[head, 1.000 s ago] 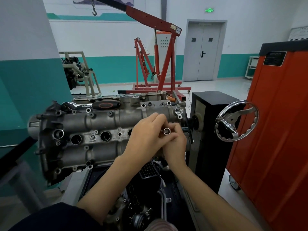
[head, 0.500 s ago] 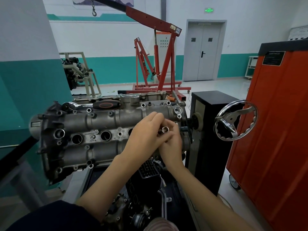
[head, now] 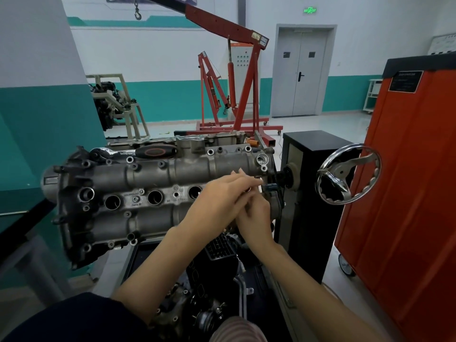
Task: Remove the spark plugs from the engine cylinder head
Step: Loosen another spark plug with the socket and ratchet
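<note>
- Head view: your left hand [head: 217, 201] and right hand [head: 255, 213] overlap, fingers pinching a small socket [head: 247, 189].
- Cylinder head [head: 153, 183] lies directly behind both hands; open plug wells sit left of them.

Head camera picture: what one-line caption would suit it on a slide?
Both hands, left hand over right hand, work together at the right-most plug well of the cylinder head on its stand.

A green illuminated exit sign [head: 310, 10] is glowing above the grey double door [head: 299, 71]; its lettering is showing too small to read.
</note>
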